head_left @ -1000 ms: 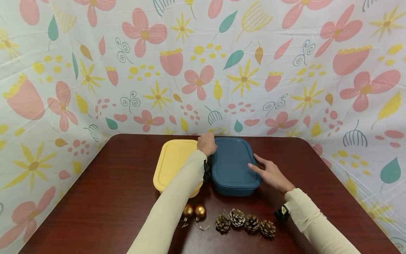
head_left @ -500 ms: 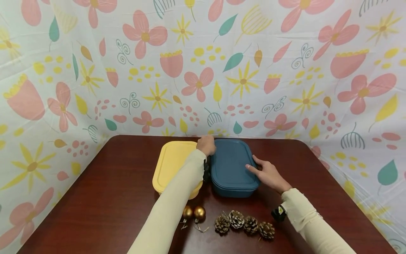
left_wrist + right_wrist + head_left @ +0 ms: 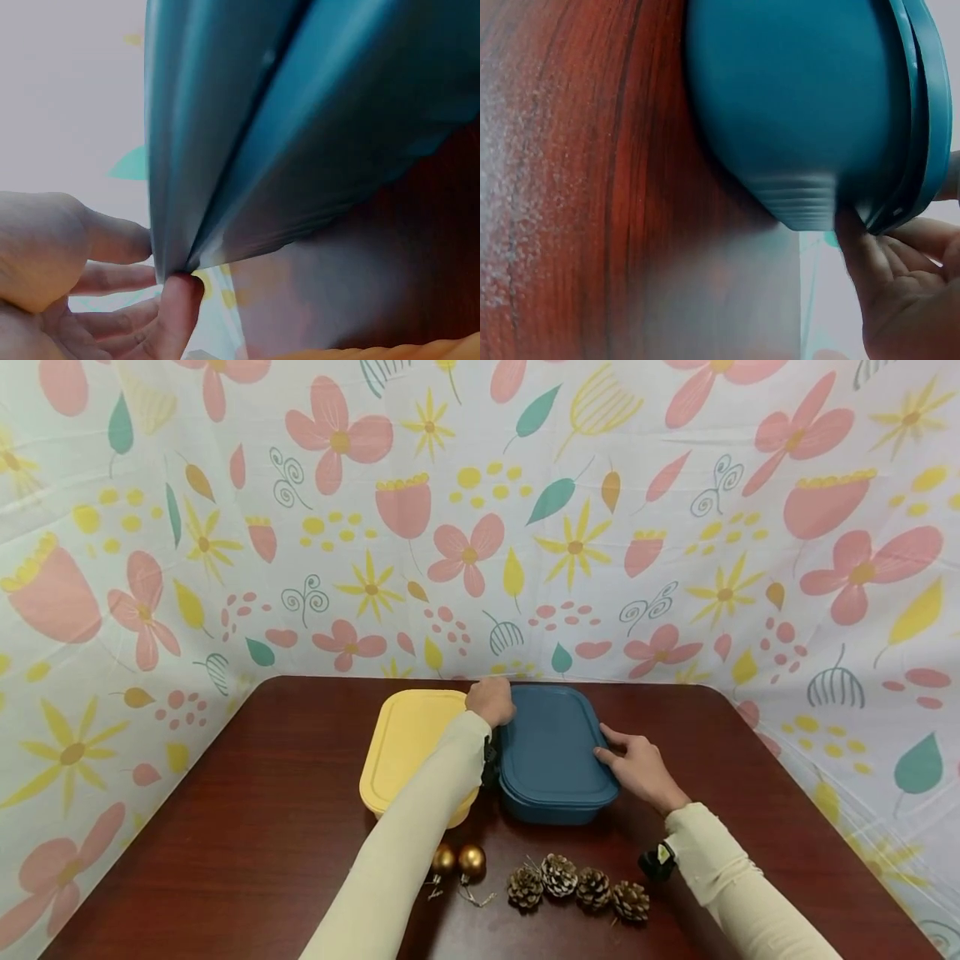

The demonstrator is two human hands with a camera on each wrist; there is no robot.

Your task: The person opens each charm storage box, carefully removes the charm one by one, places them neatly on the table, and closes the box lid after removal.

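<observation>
A blue lidded food container (image 3: pixel 555 752) stands at the back middle of the table, its lid (image 3: pixel 551 727) lying over the box. My left hand (image 3: pixel 491 700) is at its far left corner; in the left wrist view the thumb and a fingertip pinch the lid's rim. A dark seam runs between lid and box there. On the right side, my right hand (image 3: pixel 639 768) grips the rim, thumb over the lid's edge and a finger (image 3: pixel 859 251) under it in the right wrist view. To the left stands a yellow lidded container (image 3: pixel 412 743), partly behind my left forearm.
Two gold bauble ornaments (image 3: pixel 472 862) with strings lie in front of the yellow container. Several pinecones (image 3: pixel 559 877) form a row before the blue one. A floral cloth (image 3: pixel 480 527) hangs behind the dark wooden table (image 3: pixel 262 827).
My right thumb has shifted slightly right, to the edge of the blue lid. My left hand has stayed at the far left corner, and the loose ornaments and pinecones have not moved.
</observation>
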